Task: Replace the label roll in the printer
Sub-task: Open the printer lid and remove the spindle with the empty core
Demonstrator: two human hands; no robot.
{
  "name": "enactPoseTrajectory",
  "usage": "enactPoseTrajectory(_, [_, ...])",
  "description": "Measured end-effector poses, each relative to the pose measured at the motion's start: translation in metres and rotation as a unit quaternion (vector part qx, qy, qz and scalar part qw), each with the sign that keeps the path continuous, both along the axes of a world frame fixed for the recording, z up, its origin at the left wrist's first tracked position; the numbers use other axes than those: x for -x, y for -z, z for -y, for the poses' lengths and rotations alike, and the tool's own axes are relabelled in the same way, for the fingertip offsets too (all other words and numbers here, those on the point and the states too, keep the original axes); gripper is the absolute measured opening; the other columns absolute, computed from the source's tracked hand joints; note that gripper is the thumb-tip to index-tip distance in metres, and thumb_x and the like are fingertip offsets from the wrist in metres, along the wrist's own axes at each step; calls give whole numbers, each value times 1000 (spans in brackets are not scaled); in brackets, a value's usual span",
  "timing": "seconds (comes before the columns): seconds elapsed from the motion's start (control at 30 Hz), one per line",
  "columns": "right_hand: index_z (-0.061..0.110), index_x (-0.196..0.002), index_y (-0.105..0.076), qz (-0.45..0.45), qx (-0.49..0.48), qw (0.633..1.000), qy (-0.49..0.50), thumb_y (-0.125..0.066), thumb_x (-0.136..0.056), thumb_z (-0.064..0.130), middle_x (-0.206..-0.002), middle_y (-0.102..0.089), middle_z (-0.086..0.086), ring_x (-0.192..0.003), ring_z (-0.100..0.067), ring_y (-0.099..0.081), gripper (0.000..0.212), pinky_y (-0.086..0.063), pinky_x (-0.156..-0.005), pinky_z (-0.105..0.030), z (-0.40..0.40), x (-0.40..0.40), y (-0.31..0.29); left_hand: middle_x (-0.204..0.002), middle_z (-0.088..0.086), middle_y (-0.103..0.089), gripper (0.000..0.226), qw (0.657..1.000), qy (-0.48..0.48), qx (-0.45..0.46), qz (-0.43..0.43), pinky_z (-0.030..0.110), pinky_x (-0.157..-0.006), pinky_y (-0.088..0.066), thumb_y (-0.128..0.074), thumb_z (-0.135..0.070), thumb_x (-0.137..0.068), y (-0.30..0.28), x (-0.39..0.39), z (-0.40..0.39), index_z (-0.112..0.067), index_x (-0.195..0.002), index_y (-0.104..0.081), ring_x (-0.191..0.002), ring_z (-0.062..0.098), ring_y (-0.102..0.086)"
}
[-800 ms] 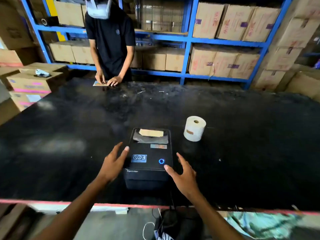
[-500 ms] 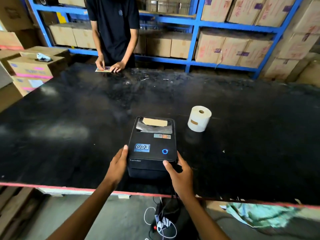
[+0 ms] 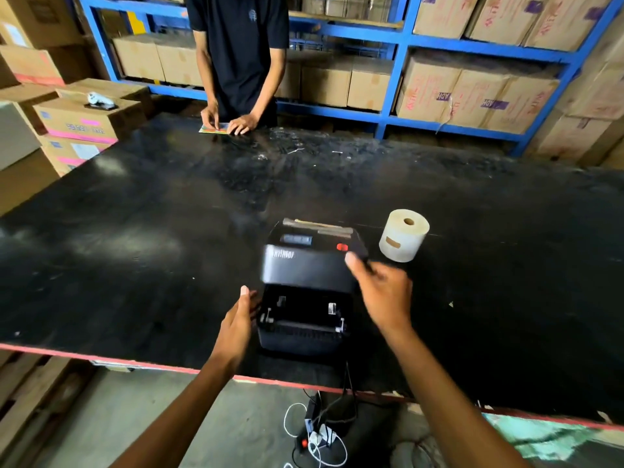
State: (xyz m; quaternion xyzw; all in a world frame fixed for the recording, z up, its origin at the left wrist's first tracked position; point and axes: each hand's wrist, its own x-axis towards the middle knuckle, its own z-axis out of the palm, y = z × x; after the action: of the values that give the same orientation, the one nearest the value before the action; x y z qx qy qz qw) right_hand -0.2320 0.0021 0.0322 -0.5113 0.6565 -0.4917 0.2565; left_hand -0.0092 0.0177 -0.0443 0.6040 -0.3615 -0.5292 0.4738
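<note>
The black label printer (image 3: 300, 336) stands near the table's front edge with its lid (image 3: 304, 270) swung up and blurred. In the open bay I see two white roll guides and no roll. My right hand (image 3: 383, 293) holds the lid's right front corner, thumb on its face. My left hand (image 3: 236, 324) lies flat against the printer's left side with its fingers straight. A white label roll (image 3: 403, 239) stands on end on the black table (image 3: 152, 265), just right of the lid and apart from my right hand.
Another person (image 3: 239, 45) stands at the far edge with both hands on a coloured card (image 3: 211, 128). Cardboard boxes (image 3: 81, 121) are stacked at the left, and blue shelving (image 3: 398, 38) with cartons runs behind. Cables and a power strip (image 3: 317, 434) lie on the floor below the front edge.
The lid was shut with both hands at the printer's front corners. Now it is raised, my right hand has gone up with it, and my left hand stays low at the base.
</note>
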Motion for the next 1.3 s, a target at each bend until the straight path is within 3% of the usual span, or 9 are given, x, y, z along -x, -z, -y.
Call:
enactPoseTrajectory(0.1, [15,-51,-61,40,-23,998,38,-67,-74,53,-50,-50,6,-53,-7,-49,45,-39,-54,-21,43,2,-33,-125,8,-62,64,1000,5,-15,22,38,-108,-40,-28,-52,-96,-1,-4,8,-4,-130,-55,-116,23,-59])
enactPoseTrajectory(0.2, [14,-98,-70,32,0,999,23,-65,-77,48,-80,-73,-1,-86,-18,-67,40,-51,-85,-34,74,3,-42,-114,12,-70,69,998,25,-24,61,41,-107,-42,-29,-59,-93,-2,-11,18,-6,-115,-66,-105,21,-66])
enactPoseTrajectory(0.47, [17,-124,-55,105,-5,990,-89,-62,-87,24,-129,-57,-3,-114,-12,-53,38,-39,-84,-19,104,5,-35,-87,6,-77,55,985,73,-18,155,43,-94,-52,-41,-60,-89,-14,-26,51,-15,-83,-73,-86,22,-73])
enactPoseTrajectory(0.57, [19,-124,-55,110,34,992,-53,-62,-87,22,-131,-57,-2,-120,-17,-51,38,-39,-98,-28,94,5,-13,-104,6,-70,34,970,71,41,230,29,-90,-45,-49,-39,-94,-26,-16,62,-15,-108,-69,-100,18,-63])
enactPoseTrajectory(0.73, [20,-127,-56,-192,-113,971,-85,-52,-79,54,-156,-25,-8,-144,-23,-15,59,-9,-115,-45,60,-4,63,-140,19,-52,56,907,156,65,386,40,-110,-36,-50,-44,-88,-11,1,92,-14,-136,-52,-136,31,-41])
enactPoseTrajectory(0.83, [20,-134,-48,-232,-111,958,-128,-38,-78,55,-159,-15,-4,-146,-19,-4,67,-5,-115,-41,49,-14,79,-149,18,-41,41,877,152,63,452,48,-112,-29,-51,-34,-94,2,9,99,-20,-132,-57,-142,36,-25])
enactPoseTrajectory(0.93, [18,-136,-46,-110,-67,986,-108,-45,-82,43,-155,-27,-3,-145,-16,-15,59,-9,-113,-31,47,-20,70,-146,14,-47,32,902,91,139,399,36,-113,-27,-58,-22,-92,-6,15,95,-11,-121,-66,-141,33,-29])
enactPoseTrajectory(1.07, [12,-124,-58,58,45,996,-59,-62,-86,12,-130,-55,-5,-123,-11,-50,38,-35,-102,-15,49,-9,40,-132,-5,-56,33,947,30,215,237,-3,-90,-33,-69,-15,-84,-47,32,81,-9,-116,-68,-126,6,-48])
enactPoseTrajectory(1.3, [8,-108,-64,252,34,966,44,-66,-82,0,-95,-70,-6,-74,4,-67,27,-52,-68,-9,44,97,28,-91,7,-77,26,977,90,184,60,11,-73,-52,-76,-8,-75,-78,137,79,-6,-102,-73,-83,7,-70])
